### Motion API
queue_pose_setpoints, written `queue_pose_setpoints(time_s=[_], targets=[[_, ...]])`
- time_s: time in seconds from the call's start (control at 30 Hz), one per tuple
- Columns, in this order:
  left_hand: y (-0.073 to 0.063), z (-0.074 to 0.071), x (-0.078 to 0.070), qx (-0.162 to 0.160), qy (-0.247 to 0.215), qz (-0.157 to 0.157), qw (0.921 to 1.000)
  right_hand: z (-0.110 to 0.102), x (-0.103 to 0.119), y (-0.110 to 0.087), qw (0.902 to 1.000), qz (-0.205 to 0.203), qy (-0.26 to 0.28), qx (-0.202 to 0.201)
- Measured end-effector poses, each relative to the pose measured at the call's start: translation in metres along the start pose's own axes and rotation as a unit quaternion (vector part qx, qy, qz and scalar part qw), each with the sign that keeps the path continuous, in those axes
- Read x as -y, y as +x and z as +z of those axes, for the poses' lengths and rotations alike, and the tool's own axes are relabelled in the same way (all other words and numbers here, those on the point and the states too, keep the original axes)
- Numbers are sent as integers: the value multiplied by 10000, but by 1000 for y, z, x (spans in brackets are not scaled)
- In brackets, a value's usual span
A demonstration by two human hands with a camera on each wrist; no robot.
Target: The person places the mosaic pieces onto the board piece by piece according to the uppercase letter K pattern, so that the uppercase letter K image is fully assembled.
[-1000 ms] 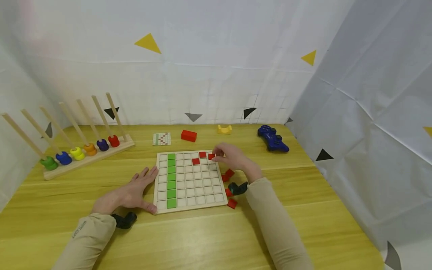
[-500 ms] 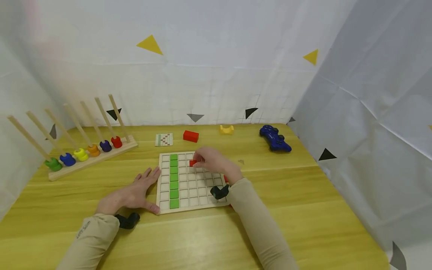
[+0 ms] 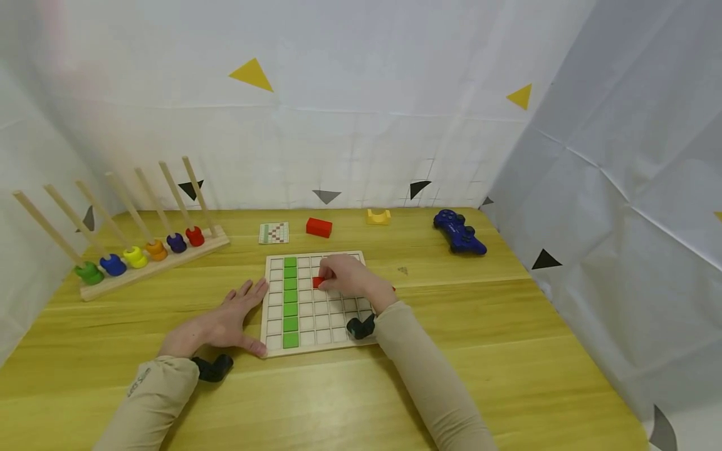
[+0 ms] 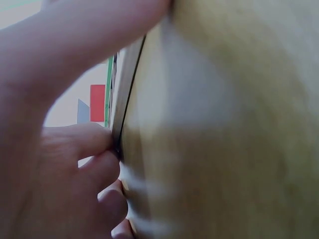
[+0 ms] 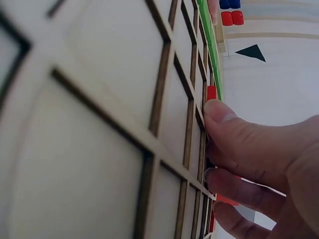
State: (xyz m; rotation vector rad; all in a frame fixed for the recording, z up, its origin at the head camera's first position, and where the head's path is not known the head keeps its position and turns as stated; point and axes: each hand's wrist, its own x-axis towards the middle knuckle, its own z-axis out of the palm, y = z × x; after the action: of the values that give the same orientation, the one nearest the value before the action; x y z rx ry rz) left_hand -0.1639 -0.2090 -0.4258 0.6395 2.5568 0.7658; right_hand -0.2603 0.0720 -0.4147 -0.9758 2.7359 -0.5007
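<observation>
A wooden grid board (image 3: 264, 319) lies on the table, with a column of green tiles (image 3: 290, 294) near its left side. My left hand (image 3: 225, 321) is spread at the board's left edge, fingertips and thumb touching it; the left wrist view shows these fingers along the board's edge (image 4: 128, 84). Over the board's upper middle, my right hand (image 3: 352, 279) pinches a small red tile (image 3: 318, 282) between thumb and fingers, right at a cell. In the right wrist view the red tile (image 5: 212, 92) shows past the thumb. The hand covers the board's upper right cells.
Behind the board are a pattern card (image 3: 274, 233), a red block (image 3: 319, 227) and a yellow arch block (image 3: 378, 217). A blue game controller (image 3: 459, 232) lies at back right. A wooden peg rack (image 3: 158, 260) with coloured beads stands at left.
My right hand has moved left from the board's top right corner, then slightly nearer me, with a red tile in its fingers. The left hand stays at the board's edge.
</observation>
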Motion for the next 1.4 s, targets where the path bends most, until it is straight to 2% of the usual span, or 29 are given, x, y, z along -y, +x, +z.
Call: queue_pose_setpoints(time_s=[0.17, 0.57, 1.07, 1.4], targets=[[0, -1, 0, -13, 12, 5, 10000, 1, -1, -1, 9999, -45, 84, -59], [-1, -1, -2, -11, -28, -16, 10000, 1, -1, -1, 9984, 137, 530, -121], [0, -2, -3, 15, -33, -48, 10000, 2, 0, 0, 9952, 604, 767, -34], [-1, 0, -3, -19, -68, 10, 10000, 2, 0, -1, 9951, 559, 812, -67]])
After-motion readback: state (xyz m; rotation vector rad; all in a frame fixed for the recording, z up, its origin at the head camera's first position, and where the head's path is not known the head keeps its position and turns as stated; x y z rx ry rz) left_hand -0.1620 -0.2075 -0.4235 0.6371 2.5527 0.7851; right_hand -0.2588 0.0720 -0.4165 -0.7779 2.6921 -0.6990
